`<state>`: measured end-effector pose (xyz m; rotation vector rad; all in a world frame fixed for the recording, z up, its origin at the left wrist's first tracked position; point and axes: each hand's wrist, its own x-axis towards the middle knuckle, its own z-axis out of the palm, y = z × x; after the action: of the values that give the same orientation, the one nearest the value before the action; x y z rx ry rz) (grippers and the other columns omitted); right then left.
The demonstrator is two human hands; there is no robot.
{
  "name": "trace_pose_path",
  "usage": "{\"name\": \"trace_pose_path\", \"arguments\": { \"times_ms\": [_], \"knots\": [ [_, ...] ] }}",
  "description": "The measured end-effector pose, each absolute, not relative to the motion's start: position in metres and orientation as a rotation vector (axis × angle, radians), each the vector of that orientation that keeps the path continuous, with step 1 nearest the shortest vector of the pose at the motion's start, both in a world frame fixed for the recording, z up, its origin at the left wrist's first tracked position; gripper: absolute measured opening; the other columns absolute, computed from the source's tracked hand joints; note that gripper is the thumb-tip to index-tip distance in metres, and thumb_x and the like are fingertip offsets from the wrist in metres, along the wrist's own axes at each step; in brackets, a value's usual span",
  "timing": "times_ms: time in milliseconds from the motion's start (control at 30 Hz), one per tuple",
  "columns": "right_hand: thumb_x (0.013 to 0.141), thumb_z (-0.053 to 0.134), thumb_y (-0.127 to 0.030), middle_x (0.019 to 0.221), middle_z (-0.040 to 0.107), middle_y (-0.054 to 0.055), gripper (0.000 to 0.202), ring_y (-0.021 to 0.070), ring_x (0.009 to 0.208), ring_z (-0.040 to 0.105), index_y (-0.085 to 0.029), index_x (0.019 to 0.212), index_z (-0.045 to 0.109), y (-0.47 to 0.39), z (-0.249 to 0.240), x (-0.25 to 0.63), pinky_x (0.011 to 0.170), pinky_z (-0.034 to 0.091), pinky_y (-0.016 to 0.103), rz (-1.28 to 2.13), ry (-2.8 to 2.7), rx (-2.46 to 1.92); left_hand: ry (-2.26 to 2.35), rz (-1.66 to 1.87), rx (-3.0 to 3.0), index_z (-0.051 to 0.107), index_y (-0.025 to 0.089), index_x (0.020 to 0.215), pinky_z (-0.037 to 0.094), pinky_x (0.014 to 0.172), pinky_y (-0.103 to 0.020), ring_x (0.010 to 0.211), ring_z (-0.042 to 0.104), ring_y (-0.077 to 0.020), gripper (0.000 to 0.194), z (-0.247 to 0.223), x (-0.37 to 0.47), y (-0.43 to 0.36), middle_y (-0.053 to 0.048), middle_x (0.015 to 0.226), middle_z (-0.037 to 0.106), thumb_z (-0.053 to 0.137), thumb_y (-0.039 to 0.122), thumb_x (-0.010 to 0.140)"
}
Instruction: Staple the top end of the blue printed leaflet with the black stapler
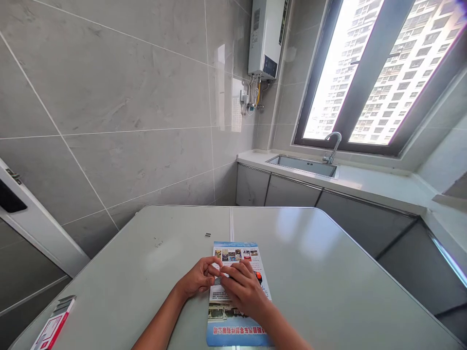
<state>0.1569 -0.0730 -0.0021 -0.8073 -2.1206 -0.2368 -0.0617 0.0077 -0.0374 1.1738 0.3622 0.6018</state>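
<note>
A printed leaflet with blue ends, small photos and red lettering lies on the white table. Over its left edge is my left hand, its fingers bent and fingertips pinched close to my other hand. My right hand rests above the leaflet's middle, fingers curled round a small object with an orange-red and black end; the rest of it is hidden. What sits between the fingertips is too small to make out.
Small dark grey pieces lie beyond the leaflet. A red and white box with grey strips sits at the table's left edge. Behind are a counter with a sink, a faucet and a wall heater.
</note>
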Motion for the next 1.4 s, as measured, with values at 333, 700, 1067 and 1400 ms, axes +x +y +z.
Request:
{"name": "trace_pose_path", "arguments": {
  "times_ms": [333, 700, 1067, 1400],
  "knots": [
    [0.099, 0.058, -0.014, 0.111, 0.077, 0.004, 0.016, 0.0191, 0.094, 0.061, -0.023, 0.106, 0.069, -0.061, 0.01, 0.164, 0.094, 0.043, 0.04, -0.238, -2.067, -0.822, 0.348, 0.775, 1.176, 0.062, 0.018, 0.119, 0.023, 0.037, -0.013, 0.036, 0.035, 0.0045, 0.073, -0.036, -0.063, 0.007, -0.006, 0.099, 0.072, 0.084, 0.065, 0.069],
    [0.099, 0.05, -0.024, 0.107, 0.075, 0.01, 0.028, 0.0257, 0.101, 0.06, -0.021, 0.097, 0.077, 0.03, -0.02, 0.316, 0.09, 0.044, 0.039, -0.138, -1.705, -1.801, 0.41, 0.885, 1.102, 0.063, 0.016, 0.1, 0.031, 0.045, -0.015, 0.044, 0.025, 0.0009, 0.053, -0.021, -0.062, 0.009, 0.004, 0.077, 0.052, 0.072, 0.066, 0.085],
    [0.101, 0.045, -0.024, 0.131, 0.069, 0.008, 0.038, 0.0252, 0.116, 0.055, -0.027, 0.126, 0.073, 0.039, -0.052, 0.319, 0.09, 0.042, 0.036, -0.021, -1.814, -1.993, 0.45, 0.885, 1.104, 0.062, 0.017, 0.096, 0.026, 0.047, -0.016, 0.049, 0.023, -0.0018, 0.047, -0.014, -0.063, 0.006, 0.005, 0.071, 0.045, 0.074, 0.061, 0.085],
    [0.1, 0.048, -0.022, 0.12, 0.074, 0.006, 0.032, 0.0228, 0.108, 0.06, -0.024, 0.106, 0.079, 0.036, -0.05, 0.324, 0.091, 0.046, 0.034, -0.048, -1.814, -1.944, 0.501, 0.913, 1.093, 0.06, 0.016, 0.091, 0.027, 0.049, -0.015, 0.05, 0.028, -0.0023, 0.044, -0.017, -0.062, 0.008, 0.005, 0.069, 0.046, 0.076, 0.057, 0.086]
  ]
}}
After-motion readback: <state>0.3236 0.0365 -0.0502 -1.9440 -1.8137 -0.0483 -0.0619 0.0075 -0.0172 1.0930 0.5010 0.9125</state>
